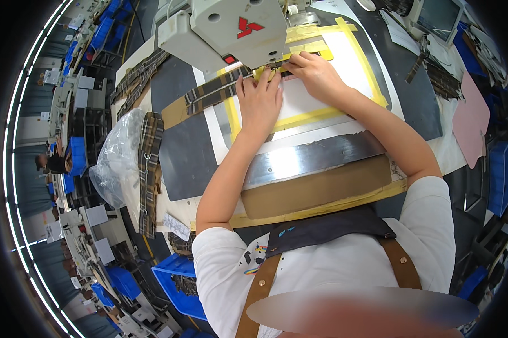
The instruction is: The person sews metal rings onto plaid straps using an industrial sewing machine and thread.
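My left hand (259, 104) lies palm down with its fingers spread, the tips pressing near the end of a plaid fabric strap (214, 92) below the sewing machine head (237, 34). Close beside it, my right hand (317, 78) has its fingers curled together, just right of the machine head; what they pinch is hidden. Both hands are over a white sheet (299, 106) edged with yellow tape (310, 119). The strap runs leftward from my left fingertips to a brown piece (175, 112). The needle area is covered by the machine head and my fingers.
A metal plate (321, 158) and a brown padded strip (316, 188) line the table's near edge. More plaid straps (148, 169) lie at the left by a clear plastic bag (119, 160). At the right are a plaid bundle (442, 79), pink sheet (471, 118) and monitor (437, 19).
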### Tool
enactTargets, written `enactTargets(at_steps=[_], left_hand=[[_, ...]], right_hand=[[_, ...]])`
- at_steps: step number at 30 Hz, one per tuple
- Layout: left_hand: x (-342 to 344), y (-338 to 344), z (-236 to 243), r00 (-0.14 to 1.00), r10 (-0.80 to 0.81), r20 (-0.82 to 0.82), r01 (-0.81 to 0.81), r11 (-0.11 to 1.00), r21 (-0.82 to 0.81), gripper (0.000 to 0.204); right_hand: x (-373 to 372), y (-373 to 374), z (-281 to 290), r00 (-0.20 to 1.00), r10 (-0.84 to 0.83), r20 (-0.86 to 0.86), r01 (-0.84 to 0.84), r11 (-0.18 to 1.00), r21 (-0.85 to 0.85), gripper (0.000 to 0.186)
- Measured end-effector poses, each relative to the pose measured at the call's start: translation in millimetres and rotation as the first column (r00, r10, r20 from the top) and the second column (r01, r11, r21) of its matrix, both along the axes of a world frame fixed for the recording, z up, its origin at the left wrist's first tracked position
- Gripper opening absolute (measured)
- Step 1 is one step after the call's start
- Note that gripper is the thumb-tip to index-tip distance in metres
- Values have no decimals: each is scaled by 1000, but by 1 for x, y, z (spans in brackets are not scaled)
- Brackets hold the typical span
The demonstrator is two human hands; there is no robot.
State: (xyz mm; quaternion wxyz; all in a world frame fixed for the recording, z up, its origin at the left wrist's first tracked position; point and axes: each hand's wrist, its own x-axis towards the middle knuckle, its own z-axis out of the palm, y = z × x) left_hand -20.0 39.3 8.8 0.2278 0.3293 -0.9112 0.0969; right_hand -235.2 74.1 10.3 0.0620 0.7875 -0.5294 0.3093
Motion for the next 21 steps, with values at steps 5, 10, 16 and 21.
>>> enactTargets(at_steps=[5, 10, 16, 21], left_hand=[[1, 1, 1, 1000, 2, 6, -3, 1000, 12, 44], [0, -1, 2, 1000, 9, 22, -10, 999, 42, 44], [1, -1, 2, 1000, 4, 10, -4, 999, 55, 44], [1, 1, 2, 1000, 2, 13, -3, 999, 43, 45]], right_hand=[[0, 1, 2, 1000, -5, -5, 5, 1000, 20, 39], [-1, -2, 0, 1000, 2, -7, -2, 1000, 7, 38], [0, -2, 1, 1000, -8, -18, 8, 1000, 11, 39], [1, 1, 1, 1000, -10, -10, 10, 1000, 15, 39]])
